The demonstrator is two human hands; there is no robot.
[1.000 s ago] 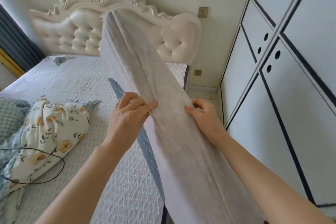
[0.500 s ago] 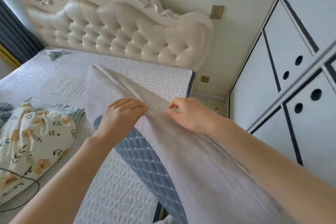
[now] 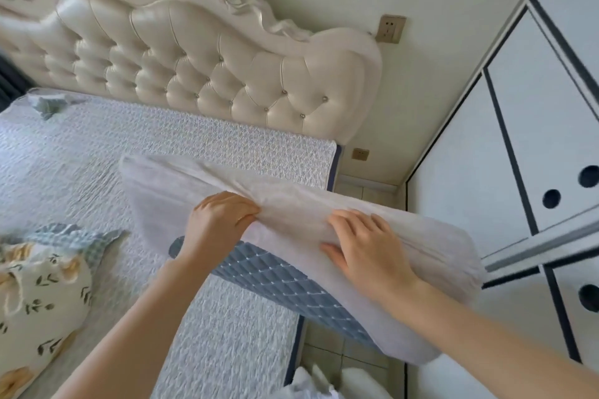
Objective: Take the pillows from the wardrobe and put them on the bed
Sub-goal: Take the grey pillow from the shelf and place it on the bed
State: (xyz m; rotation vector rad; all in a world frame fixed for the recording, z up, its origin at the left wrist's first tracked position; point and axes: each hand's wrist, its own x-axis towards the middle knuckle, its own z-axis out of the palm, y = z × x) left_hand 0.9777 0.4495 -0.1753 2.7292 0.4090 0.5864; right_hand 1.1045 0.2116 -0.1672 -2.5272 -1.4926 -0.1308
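A long pale grey pillow (image 3: 168,191) with a blue quilted underside (image 3: 285,282) lies tilted across the bed's right edge, its far end over the mattress and its near end hanging past the side. My left hand (image 3: 217,223) pinches a fold of its cover near the middle. My right hand (image 3: 363,243) grips the cover a little to the right. The bed (image 3: 97,152) has a white textured cover and a cream tufted headboard (image 3: 194,58). The white wardrobe (image 3: 518,139) with dark trim stands to the right, its doors closed.
A floral pillow (image 3: 42,288) with a blue checked border lies on the bed at the left. A small grey cloth (image 3: 48,104) sits near the headboard. A narrow tiled floor gap (image 3: 327,356) runs between bed and wardrobe, with white bedding (image 3: 324,382) at the bottom.
The pillow has swung down from standing upright against the headboard to lying low across the bed's edge. Both hands stayed on its cover and moved down with it.
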